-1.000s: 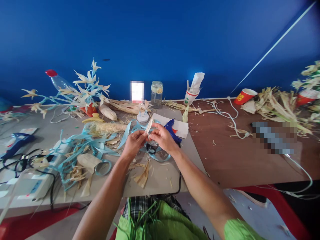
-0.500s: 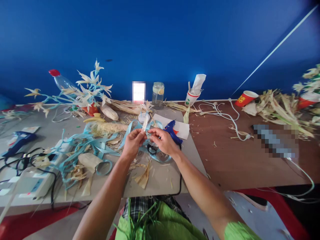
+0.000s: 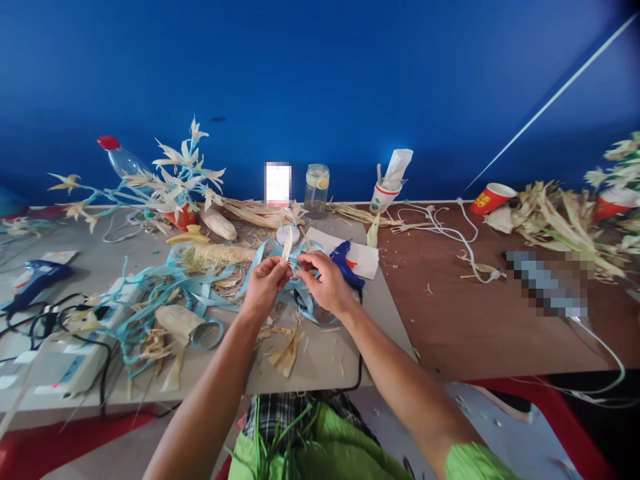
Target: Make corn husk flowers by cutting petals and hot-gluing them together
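Observation:
Between thumb and forefinger, my left hand [image 3: 265, 285] pinches a pale, pointed corn husk petal [image 3: 287, 245] that stands upright. My right hand [image 3: 327, 283] is close beside it with curled fingers, thumb and fingertips at the petal's base. A bit of light blue shows between the two hands, but what the right fingertips hold is too small to tell. Loops of light blue ribbon [image 3: 255, 267] lie around and under both hands. A blue glue gun [image 3: 345, 265] rests just beyond the right hand, on a white sheet [image 3: 369, 259].
Corn husk flowers [image 3: 183, 160] on blue stems rise from a red cup at back left. Nearby are a corn cob [image 3: 219, 225], a ribbon roll [image 3: 207, 335], a power strip [image 3: 80, 367] and another glue gun [image 3: 43, 280]. A glass jar [image 3: 317, 193] and paper cup [image 3: 385, 198] stand behind.
My right hand's fingers have lifted and loosened slightly at the petal's base. The left hand keeps its pinch, with the petal tilted a little left.

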The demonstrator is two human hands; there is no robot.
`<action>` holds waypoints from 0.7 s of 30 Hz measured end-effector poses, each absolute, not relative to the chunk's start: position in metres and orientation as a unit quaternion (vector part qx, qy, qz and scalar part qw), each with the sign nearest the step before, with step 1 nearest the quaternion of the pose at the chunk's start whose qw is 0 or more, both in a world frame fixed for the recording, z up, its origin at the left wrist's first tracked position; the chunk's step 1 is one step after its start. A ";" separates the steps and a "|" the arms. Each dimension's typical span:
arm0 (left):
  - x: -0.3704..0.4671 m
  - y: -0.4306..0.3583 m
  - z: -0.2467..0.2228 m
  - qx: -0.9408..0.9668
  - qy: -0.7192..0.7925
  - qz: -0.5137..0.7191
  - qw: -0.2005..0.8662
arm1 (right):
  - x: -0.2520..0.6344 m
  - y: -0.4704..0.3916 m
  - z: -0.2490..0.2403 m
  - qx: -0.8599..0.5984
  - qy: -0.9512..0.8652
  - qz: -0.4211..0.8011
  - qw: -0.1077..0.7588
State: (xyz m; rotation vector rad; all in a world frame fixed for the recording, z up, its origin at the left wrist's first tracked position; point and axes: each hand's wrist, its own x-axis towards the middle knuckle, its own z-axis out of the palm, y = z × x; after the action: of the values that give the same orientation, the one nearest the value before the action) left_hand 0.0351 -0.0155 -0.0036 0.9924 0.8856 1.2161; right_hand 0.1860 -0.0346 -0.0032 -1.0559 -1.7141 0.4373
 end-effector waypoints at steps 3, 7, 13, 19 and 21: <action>0.036 -0.016 -0.005 0.433 0.382 0.526 0.624 | 0.177 -0.036 -0.005 -0.439 -0.708 0.175 0.526; 0.038 -0.018 -0.003 0.419 0.383 0.513 0.644 | 0.175 -0.038 -0.003 -0.443 -0.715 0.140 0.522; 0.041 -0.019 -0.002 0.450 0.391 0.498 0.630 | 0.175 -0.038 -0.001 -0.484 -0.703 0.094 0.512; 0.043 -0.022 0.001 0.471 0.417 0.488 0.605 | 0.171 -0.038 -0.002 -0.518 -0.690 0.079 0.499; 0.044 -0.023 0.003 0.478 0.419 0.489 0.597 | 0.170 -0.037 -0.005 -0.525 -0.685 0.081 0.499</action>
State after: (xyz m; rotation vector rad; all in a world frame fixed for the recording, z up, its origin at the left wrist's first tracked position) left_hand 0.0439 -0.0230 0.0026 1.1101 0.9721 1.1351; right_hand 0.1699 -0.0373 -0.0047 -1.2694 -1.6564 0.1970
